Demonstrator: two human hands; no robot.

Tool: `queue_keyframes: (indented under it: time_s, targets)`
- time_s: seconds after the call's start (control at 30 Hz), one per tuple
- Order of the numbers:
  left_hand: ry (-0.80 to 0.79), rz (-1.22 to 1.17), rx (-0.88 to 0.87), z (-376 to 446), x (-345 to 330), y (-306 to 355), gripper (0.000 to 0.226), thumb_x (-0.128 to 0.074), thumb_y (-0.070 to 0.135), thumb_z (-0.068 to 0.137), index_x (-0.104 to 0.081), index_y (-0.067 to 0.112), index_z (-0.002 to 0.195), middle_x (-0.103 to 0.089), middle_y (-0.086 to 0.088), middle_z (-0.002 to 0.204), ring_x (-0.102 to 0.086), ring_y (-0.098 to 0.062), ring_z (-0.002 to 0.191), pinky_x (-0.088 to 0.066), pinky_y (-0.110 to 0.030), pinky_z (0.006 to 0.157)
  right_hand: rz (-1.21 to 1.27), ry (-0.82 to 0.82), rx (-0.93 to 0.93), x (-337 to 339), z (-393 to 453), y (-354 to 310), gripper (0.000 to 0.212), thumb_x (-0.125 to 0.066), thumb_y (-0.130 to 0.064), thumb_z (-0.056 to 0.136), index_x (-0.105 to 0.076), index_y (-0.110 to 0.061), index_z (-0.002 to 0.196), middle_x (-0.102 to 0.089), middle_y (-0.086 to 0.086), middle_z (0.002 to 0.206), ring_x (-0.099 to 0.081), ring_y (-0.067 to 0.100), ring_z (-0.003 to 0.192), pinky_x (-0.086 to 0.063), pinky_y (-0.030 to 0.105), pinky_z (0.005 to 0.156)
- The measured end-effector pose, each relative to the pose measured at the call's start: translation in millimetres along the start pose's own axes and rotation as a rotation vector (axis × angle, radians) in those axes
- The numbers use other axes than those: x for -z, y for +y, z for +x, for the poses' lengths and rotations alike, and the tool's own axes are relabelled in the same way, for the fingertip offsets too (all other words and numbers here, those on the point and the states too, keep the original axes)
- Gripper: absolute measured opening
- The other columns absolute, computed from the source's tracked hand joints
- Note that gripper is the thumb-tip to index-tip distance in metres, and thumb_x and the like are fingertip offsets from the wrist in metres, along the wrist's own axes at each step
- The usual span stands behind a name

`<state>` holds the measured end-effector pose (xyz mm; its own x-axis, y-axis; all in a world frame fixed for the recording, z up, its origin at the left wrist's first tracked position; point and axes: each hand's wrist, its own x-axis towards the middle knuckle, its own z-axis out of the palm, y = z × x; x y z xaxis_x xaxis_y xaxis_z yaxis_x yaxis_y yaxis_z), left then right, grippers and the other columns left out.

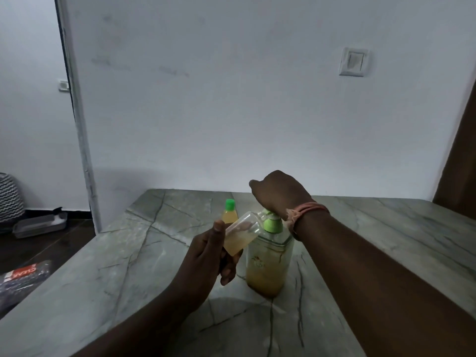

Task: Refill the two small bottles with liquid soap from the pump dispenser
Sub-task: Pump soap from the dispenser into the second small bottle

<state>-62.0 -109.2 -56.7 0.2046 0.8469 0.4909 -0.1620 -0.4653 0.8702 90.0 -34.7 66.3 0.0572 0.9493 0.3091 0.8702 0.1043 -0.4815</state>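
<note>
Tilted small bottle (240,234) half-full, amber.

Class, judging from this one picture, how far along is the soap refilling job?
Looks done: the capped small bottle stands filled. In hand: left hand tilts the open small bottle, part full, at the pump dispenser; right hand on its pump. Left: finishing and capping.
</note>
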Motion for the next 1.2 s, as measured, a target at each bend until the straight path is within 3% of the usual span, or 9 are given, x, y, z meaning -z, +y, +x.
queue_keyframes:
  time_s: [0.1, 0.2, 0.33, 0.5, 0.7, 0.8, 0.97, 1.2]
  targets:
    - [-0.007, -0.029, 0.001, -0.1, -0.1, -1.4, 0.073, -0.035, 0.063, 0.096, -0.065, -0.001, 0.114, -0.051, -0.023, 0.073, -0.041, -0.018, 0.048, -0.040, -0.026, 0.045, -0.018, 0.020, -0.014, -0.8, -4.4, 1.0, 0.032, -0.047, -0.038, 0.087, -0.049, -0.016, 0.063, -0.057, 0.005, 0.073, -0.057, 0.029, 0.074, -0.041, 0.030, 0.066]
    - [-0.011, -0.035, 0.006, -0.4, -0.8, -0.2, 0.071, -0.040, 0.065, 0.089, -0.068, 0.005, 0.114, -0.051, -0.023, 0.073, -0.040, -0.020, 0.048, -0.039, -0.026, 0.045, -0.066, 0.017, 0.002, 2.3, -6.7, -1.2, 0.033, -0.045, -0.042, 0.089, -0.050, -0.018, 0.067, -0.060, 0.005, 0.082, -0.060, 0.029, 0.082, -0.044, 0.031, 0.072]
    - [-0.001, -0.024, 0.005, -2.1, -2.1, 2.9, 0.072, -0.040, 0.065, 0.090, -0.067, 0.002, 0.112, -0.051, -0.023, 0.072, -0.041, -0.020, 0.048, -0.039, -0.027, 0.045, -0.158, -0.030, 0.035, 7.5, -4.7, -7.6, 0.028, -0.051, -0.039, 0.087, -0.052, -0.019, 0.068, -0.057, 0.002, 0.075, -0.059, 0.027, 0.080, -0.042, 0.030, 0.069]
    - [0.015, 0.006, -0.014, -0.7, 0.3, -1.1, 0.074, -0.039, 0.060, 0.094, -0.060, -0.010, 0.108, -0.045, -0.037, 0.070, -0.042, -0.021, 0.047, -0.040, -0.028, 0.046, -0.008, -0.030, -0.024, 1.2, -3.4, 0.0, 0.029, -0.049, -0.035, 0.086, -0.052, -0.016, 0.065, -0.057, 0.004, 0.071, -0.058, 0.028, 0.075, -0.040, 0.030, 0.064]
    - [0.029, -0.010, 0.020, -3.9, -1.3, 2.3, 0.072, -0.042, 0.059, 0.093, -0.061, -0.009, 0.105, -0.050, -0.020, 0.068, -0.041, -0.020, 0.048, -0.039, -0.028, 0.045, -0.111, -0.088, -0.023, 6.8, -8.1, -5.7, 0.026, -0.049, -0.036, 0.088, -0.053, -0.018, 0.069, -0.055, 0.002, 0.075, -0.058, 0.025, 0.080, -0.044, 0.030, 0.071]
    - [0.022, 0.007, 0.021, -4.5, -2.3, 5.9, 0.067, -0.039, 0.056, 0.098, -0.063, -0.007, 0.105, -0.051, -0.020, 0.068, -0.043, -0.021, 0.048, -0.040, -0.028, 0.045, -0.124, -0.093, 0.006, 11.2, -4.6, -7.6, 0.026, -0.052, -0.036, 0.087, -0.051, -0.017, 0.068, -0.057, 0.004, 0.081, -0.058, 0.026, 0.082, -0.043, 0.030, 0.071]
    - [0.032, 0.055, 0.026, -2.0, 0.1, 1.6, 0.063, -0.036, 0.048, 0.100, -0.061, -0.009, 0.105, -0.053, -0.020, 0.070, -0.045, -0.019, 0.048, -0.042, -0.028, 0.046, -0.045, -0.014, -0.009, 1.2, -3.9, -1.7, 0.031, -0.049, -0.037, 0.087, -0.052, -0.016, 0.064, -0.058, 0.004, 0.071, -0.057, 0.026, 0.071, -0.041, 0.030, 0.064]
    - [0.045, 0.009, 0.020, -3.9, -0.6, 1.1, 0.070, -0.038, 0.055, 0.100, -0.062, -0.010, 0.104, -0.050, -0.020, 0.066, -0.043, -0.022, 0.049, -0.040, -0.029, 0.045, -0.108, -0.095, 0.005, 3.1, -2.1, -4.1, 0.030, -0.052, -0.040, 0.088, -0.053, -0.018, 0.068, -0.058, 0.003, 0.077, -0.060, 0.026, 0.082, -0.045, 0.030, 0.071]
